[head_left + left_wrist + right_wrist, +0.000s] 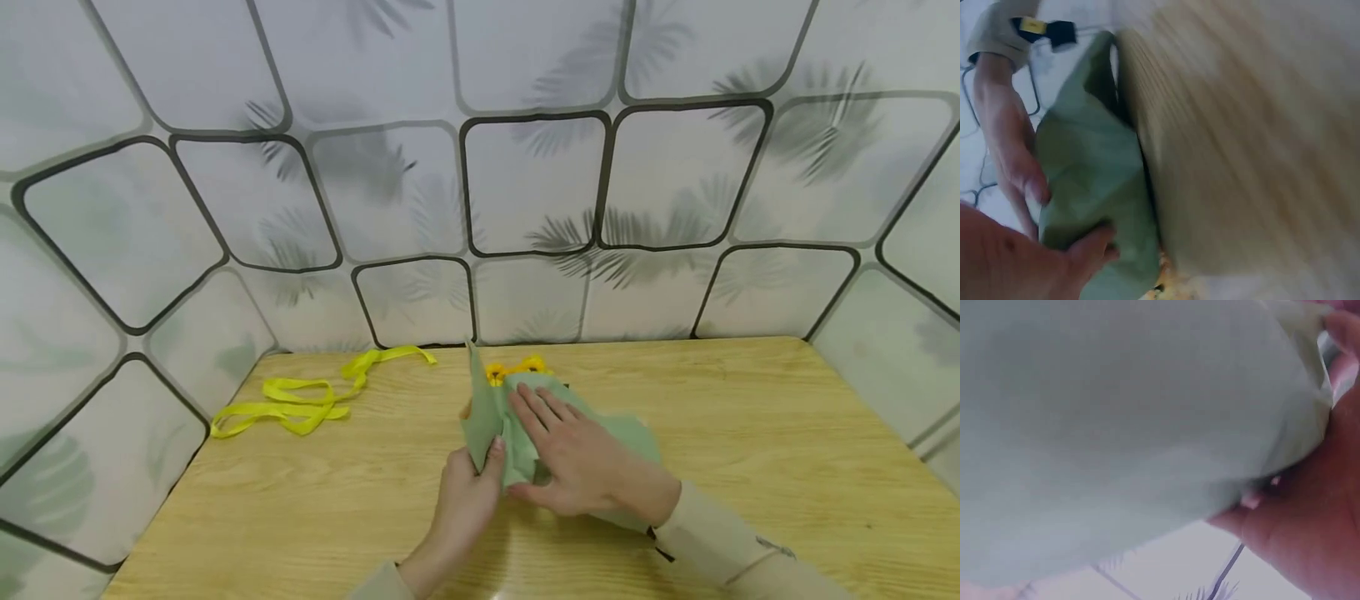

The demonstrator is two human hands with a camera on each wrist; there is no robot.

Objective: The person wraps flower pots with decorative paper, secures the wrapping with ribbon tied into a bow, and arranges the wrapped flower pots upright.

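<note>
Sheets of pale green wrapping paper are folded around small yellow-orange flowers, whose heads show past the paper's far end. My left hand pinches the paper's left side, thumb on the upper face; its fingers are hidden behind the fold. Across the top of the wrap lies my right hand, fingers straight and pressing on the paper, thumb out toward the left hand. The left wrist view has the green paper between both hands, with a bit of orange flower at the bottom. Paper fills most of the right wrist view.
A long yellow ribbon lies in loose loops at the table's back left. The wooden table meets a patterned cloth wall at the back and sides. A dark strap is on the right wrist.
</note>
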